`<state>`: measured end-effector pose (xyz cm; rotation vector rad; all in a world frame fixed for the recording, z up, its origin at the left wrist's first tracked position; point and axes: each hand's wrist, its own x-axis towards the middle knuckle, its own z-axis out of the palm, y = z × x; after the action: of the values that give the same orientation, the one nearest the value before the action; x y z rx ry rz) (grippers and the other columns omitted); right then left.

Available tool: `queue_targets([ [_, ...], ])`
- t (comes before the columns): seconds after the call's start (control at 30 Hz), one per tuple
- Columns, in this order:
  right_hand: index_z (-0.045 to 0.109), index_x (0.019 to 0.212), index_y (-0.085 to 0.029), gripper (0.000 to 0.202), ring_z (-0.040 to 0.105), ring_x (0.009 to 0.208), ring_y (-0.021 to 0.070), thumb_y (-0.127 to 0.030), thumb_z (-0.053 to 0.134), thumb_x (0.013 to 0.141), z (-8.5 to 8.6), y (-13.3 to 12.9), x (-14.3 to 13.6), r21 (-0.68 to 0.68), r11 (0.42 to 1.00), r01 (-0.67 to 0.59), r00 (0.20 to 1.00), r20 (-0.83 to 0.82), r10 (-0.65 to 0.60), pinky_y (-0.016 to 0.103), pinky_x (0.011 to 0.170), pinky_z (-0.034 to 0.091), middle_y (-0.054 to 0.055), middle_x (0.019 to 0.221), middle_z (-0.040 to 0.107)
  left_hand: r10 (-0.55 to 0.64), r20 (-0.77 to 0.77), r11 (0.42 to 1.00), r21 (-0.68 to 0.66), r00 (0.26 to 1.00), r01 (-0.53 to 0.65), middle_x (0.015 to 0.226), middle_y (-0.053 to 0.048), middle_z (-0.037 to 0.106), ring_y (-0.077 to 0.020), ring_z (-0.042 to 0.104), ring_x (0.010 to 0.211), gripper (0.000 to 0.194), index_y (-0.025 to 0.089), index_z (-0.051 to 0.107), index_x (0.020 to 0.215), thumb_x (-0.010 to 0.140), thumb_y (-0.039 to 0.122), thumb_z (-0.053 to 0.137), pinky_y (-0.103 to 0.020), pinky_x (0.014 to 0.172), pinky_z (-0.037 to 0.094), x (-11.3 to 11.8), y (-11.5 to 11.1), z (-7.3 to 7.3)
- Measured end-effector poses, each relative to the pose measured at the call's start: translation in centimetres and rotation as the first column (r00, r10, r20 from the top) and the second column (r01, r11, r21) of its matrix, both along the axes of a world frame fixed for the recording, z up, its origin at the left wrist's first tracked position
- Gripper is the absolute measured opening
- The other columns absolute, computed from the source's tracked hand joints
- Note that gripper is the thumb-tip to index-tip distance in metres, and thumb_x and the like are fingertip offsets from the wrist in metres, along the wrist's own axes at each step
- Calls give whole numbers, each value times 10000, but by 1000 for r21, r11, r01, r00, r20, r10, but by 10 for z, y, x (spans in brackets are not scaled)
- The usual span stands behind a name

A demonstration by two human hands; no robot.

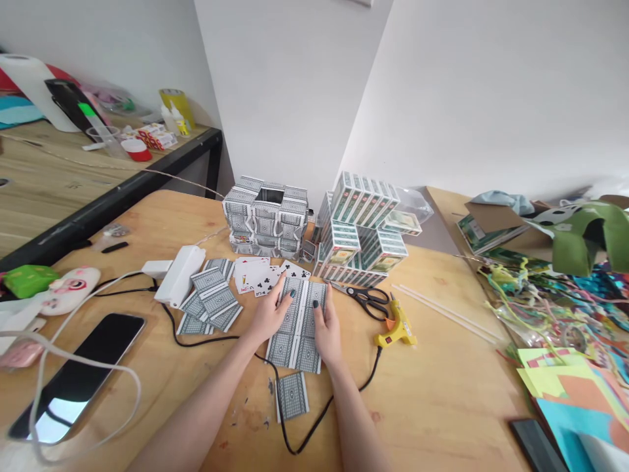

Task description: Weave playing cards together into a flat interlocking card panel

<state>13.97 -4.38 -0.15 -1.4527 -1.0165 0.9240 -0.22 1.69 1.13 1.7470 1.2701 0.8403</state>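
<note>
In the head view, a panel of playing cards [286,349] sits at the middle of the wooden table [432,393], near side toward the wearer. Its cards lie face down in two columns, backs patterned grey-blue with white borders, a pale seam running between them. The left hand [269,313] reaches in from the lower left, thumb on the left column, fingers slightly parted at its edge. The right hand [327,334] comes up from below, thumb on the right column, index finger extended along the outer edge. Both hold the panel lightly, thumbs apart from the fingers.
</note>
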Motion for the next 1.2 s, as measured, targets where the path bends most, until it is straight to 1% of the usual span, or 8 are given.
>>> queue_targets([
  [0.2,146,1432,-197,665,289,1332,198,-481,368,874,1,0,-5,8,1000,-13,999,53,12,380,1084,254,56,1477,242,7,-13,1000,27,1000,-6,1384,-108,411,-245,400,1258,609,204,211,1400,859,368,441,-375,985,378,4,-4,2],
  [0.53,184,1424,-165,711,525,1147,275,-476,442,837,1,-2,-12,-30,998,49,996,72,-47,414,945,399,143,1230,567,9,-45,999,44,999,-7,1371,-131,410,-268,456,1201,685,199,177,1397,822,362,513,-392,943,408,6,-6,2],
  [0.73,112,1436,-184,713,410,1258,244,-457,418,852,4,0,-13,-23,1000,5,997,73,-3,414,1019,326,121,1383,414,31,48,999,34,998,-33,1401,-109,375,-251,337,1296,658,211,205,1396,827,365,496,-399,1023,334,4,-4,0],
  [0.83,151,1426,-206,695,288,1330,209,-458,435,844,2,2,-12,30,999,23,1000,21,-24,399,1068,270,79,1449,308,19,186,998,-68,982,-6,1311,-110,486,-230,454,1209,624,207,203,1399,847,351,455,-369,958,403,-1,-2,4],
  [0.9,161,1421,-221,701,307,1321,206,-467,453,833,-1,3,-10,44,998,51,998,-39,-49,401,1059,293,72,1439,328,-9,280,985,-165,960,58,1172,-112,596,-214,596,1005,648,194,153,1411,849,331,445,-353,828,477,-4,-1,8],
  [1.0,157,1417,-236,712,389,1271,211,-477,467,823,-2,4,-6,38,994,107,988,-118,-102,404,1010,362,76,1405,385,-82,346,961,-223,935,167,1054,-98,656,-192,638,817,693,193,120,1416,831,298,475,-333,719,498,-6,-1,11],
  [1.1,169,1408,-240,718,500,1172,219,-471,494,811,1,4,-3,24,992,125,967,-228,-117,403,939,426,86,1328,483,-104,302,966,-196,948,169,1094,-110,638,-192,630,841,672,191,154,1412,831,289,478,-341,758,489,-5,-2,10],
  [1.2,405,1284,-195,580,608,999,245,-481,519,792,5,3,0,-26,1000,-7,945,-327,-2,395,828,489,99,1151,621,-49,267,980,-175,962,99,1195,-119,584,-214,597,990,632,185,176,1410,850,312,441,-366,846,468,-5,0,7],
])
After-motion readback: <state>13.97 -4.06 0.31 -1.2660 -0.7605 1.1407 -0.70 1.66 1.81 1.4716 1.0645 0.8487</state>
